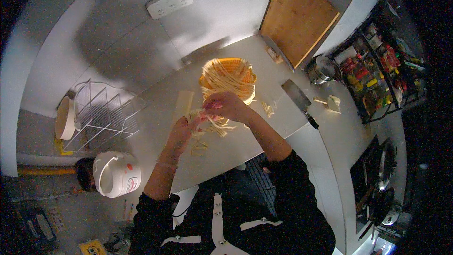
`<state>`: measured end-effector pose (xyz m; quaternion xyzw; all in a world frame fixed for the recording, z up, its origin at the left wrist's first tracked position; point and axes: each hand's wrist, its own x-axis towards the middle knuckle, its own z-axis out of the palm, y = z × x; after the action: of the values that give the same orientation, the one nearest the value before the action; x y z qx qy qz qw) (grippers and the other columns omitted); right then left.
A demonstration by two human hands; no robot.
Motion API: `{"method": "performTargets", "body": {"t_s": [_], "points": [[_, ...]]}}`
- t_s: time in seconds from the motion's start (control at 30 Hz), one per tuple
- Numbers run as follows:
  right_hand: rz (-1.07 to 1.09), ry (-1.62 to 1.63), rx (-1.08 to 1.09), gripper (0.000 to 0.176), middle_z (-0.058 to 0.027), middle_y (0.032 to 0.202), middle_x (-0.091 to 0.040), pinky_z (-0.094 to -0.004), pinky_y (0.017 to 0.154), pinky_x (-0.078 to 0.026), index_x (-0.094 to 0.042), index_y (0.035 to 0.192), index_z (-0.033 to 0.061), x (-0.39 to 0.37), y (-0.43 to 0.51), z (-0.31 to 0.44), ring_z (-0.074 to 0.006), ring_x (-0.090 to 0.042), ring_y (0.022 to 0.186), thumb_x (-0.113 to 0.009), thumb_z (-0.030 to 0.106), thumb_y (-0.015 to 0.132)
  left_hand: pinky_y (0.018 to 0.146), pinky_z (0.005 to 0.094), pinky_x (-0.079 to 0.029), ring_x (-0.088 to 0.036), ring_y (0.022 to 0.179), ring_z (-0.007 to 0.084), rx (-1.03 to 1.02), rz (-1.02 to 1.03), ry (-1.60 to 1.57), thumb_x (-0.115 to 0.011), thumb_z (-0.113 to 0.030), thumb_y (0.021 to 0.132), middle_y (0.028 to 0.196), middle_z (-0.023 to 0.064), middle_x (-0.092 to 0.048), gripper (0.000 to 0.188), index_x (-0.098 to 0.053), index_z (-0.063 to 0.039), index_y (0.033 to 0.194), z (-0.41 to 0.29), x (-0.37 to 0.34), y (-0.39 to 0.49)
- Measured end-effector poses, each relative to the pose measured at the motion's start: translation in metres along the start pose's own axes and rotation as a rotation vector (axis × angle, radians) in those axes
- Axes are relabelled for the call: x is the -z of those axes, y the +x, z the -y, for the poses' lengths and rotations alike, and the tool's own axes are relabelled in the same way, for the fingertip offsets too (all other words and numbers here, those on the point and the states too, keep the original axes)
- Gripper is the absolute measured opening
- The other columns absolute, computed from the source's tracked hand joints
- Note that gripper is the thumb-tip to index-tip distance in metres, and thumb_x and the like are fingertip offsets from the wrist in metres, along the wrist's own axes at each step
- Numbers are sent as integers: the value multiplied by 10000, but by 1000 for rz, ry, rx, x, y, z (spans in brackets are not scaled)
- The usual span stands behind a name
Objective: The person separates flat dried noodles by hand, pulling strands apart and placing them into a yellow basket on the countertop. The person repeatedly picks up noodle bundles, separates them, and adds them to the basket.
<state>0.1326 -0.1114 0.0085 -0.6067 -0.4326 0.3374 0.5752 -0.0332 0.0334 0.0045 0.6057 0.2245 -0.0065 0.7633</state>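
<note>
An orange plastic basket [253, 78] stands on the counter, with long pale strands [223, 74], maybe noodles or vegetable strips, draped over its top. Just below its near edge my right hand [224, 104] is bent over, fingertips pinching something pale. My left hand [189, 124] meets it from the left, its fingers around the other end of pale, strip-like pieces. More cut strips [221, 127] lie or hang just under the hands. Beside my left hand is a pale flat strip [184, 101]. Thin scraps lie on the counter [200, 148] and right of the basket [268, 109].
A cleaver [297, 94] lies on the right, near a metal pot [320, 71]. A wooden cutting board [300, 17] leans on the wall. On the left stand a wire dish rack [106, 117] and a white rice cooker [118, 175]. A rack of packets [375, 74] is far right.
</note>
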Motion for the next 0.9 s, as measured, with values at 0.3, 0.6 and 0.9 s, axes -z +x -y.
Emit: {"method": "performTargets", "body": {"t_s": [0.3, 0.6, 0.9], "points": [[-430, 171, -56, 251, -81, 941, -650, -263, 761, -510, -594, 1049, -18, -37, 1, -14, -133, -626, 852, -626, 164, 878, 755, 287, -489, -632, 828, 160, 64, 5, 97, -568, -241, 924, 907, 71, -666, 302, -573, -15, 1123, -12, -8, 0], [-48, 440, -206, 296, -32, 905, -626, -271, 770, -476, -600, 1093, -15, -84, -46, -62, -118, -575, 816, -605, 212, 903, 743, 315, -511, -632, 792, 184, -26, -13, -119, -548, -196, 929, 953, 98, -653, 268, -552, -27, 1137, -23, 7, -6], [-24, 607, -362, 262, -59, 852, -664, -277, 721, -496, -659, 1050, -8, -65, -104, -153, -128, -600, 762, -611, 205, 904, 711, 302, -526, -628, 774, 182, -113, -127, -427, -562, -194, 927, 942, 101, -649, 252, -560, -37, 1124, -41, 40, -19]]}}
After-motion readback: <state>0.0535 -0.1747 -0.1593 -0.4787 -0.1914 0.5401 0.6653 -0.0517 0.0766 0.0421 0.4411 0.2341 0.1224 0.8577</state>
